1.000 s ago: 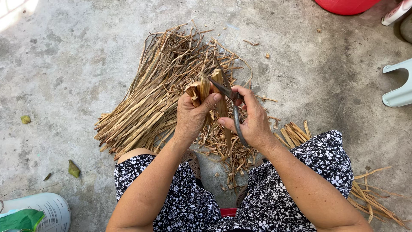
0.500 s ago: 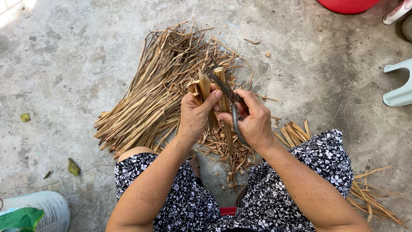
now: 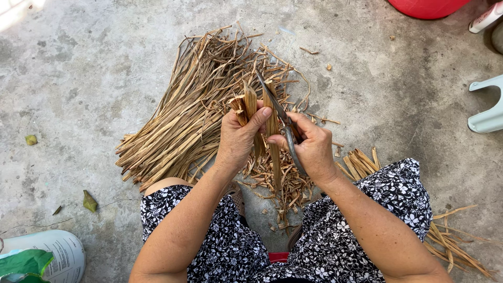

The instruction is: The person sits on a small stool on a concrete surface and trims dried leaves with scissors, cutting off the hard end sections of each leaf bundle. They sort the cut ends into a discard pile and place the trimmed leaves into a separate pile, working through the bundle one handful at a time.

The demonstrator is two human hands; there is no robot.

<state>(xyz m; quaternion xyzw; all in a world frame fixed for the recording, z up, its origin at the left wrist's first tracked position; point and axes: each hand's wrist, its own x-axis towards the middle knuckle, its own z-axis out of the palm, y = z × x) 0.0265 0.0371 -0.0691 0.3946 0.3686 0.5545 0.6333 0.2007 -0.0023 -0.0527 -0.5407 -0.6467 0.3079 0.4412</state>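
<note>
My left hand [image 3: 238, 137] grips a small bunch of dried tan plant strips [image 3: 250, 105], holding them upright in front of me. My right hand [image 3: 313, 149] holds a pair of metal scissors [image 3: 277, 116], blades pointing up and left against the strips beside the left thumb. A large fan-shaped pile of the same dried strips [image 3: 194, 110] lies on the concrete floor [image 3: 78, 78] just beyond my hands. Short cut scraps [image 3: 280, 183] are heaped on the ground between my knees.
More strips [image 3: 456, 246] lie by my right leg, and a small bundle [image 3: 361, 162] rests near my right knee. A red tub [image 3: 427, 6] sits at the top edge, a pale plastic stool [image 3: 487, 112] at right, a white and green sack [image 3: 42, 257] at bottom left.
Both hands shifted slightly lower and nearer to me, with the bunch and scissors still held together. The piles have not moved.
</note>
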